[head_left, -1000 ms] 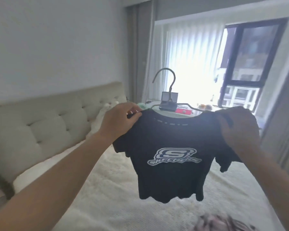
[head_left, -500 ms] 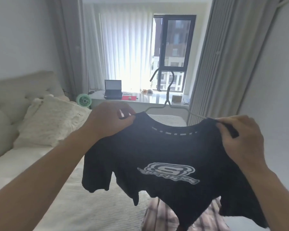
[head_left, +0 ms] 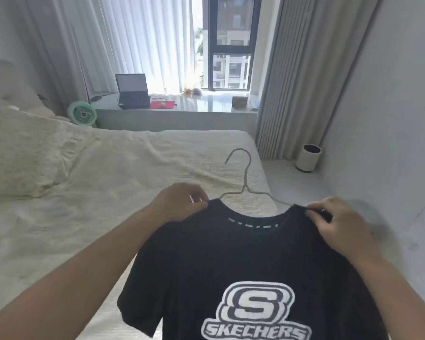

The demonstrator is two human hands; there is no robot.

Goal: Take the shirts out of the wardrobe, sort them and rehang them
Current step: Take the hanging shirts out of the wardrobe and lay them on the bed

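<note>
Head view: fingers (head_left: 196,198) of the left hand (head_left: 179,203) pinched on the left shoulder seam of a black T-shirt (head_left: 243,261); right hand (head_left: 339,223) likewise pinching the right shoulder, slightly blurred. Shirt held up between both hands over the near edge of the bed (head_left: 108,180), white SKECHERS logo facing up, draped on a thin wire hanger (head_left: 243,177) with hook pointing away toward the window. Beyond: pillow (head_left: 27,153) at left, green fan (head_left: 82,114), open laptop (head_left: 133,92) on the sill, small white bin (head_left: 307,157) by the curtain.
</note>
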